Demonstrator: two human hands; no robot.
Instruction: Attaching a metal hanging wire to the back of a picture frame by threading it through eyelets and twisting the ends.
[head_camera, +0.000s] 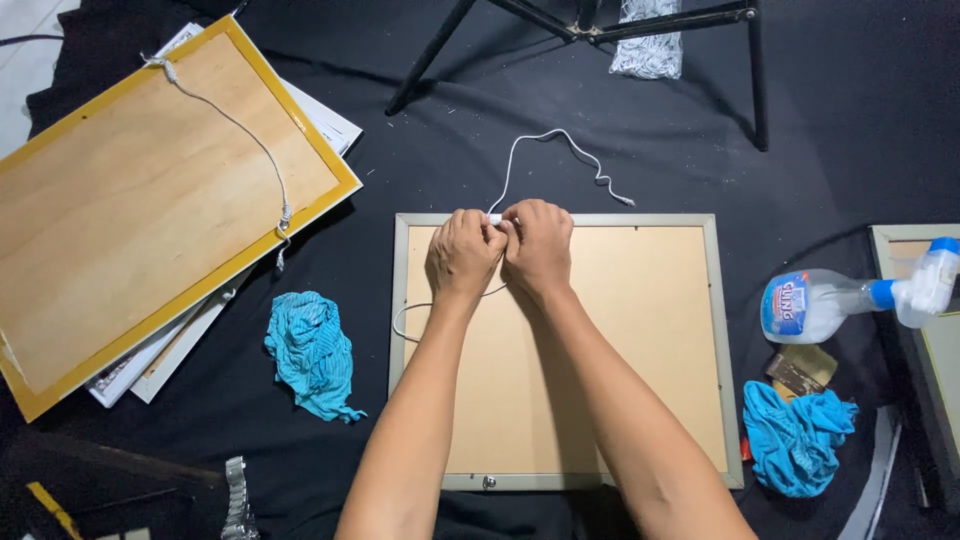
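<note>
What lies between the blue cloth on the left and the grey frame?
Only bare black cloth separates that blue cloth from the grey frame, in the head view.

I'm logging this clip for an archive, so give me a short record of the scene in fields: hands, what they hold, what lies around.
left hand: pinching the white cord at the top edge of the picture frame
right hand: pinching the same cord, touching the left hand
picture frame: face down, brown backing up, on black cloth
cord: loops above the frame and out past its left edge
left side: larger yellow-edged frame, blue rag
right side: spray bottle on its side, second blue rag
</note>
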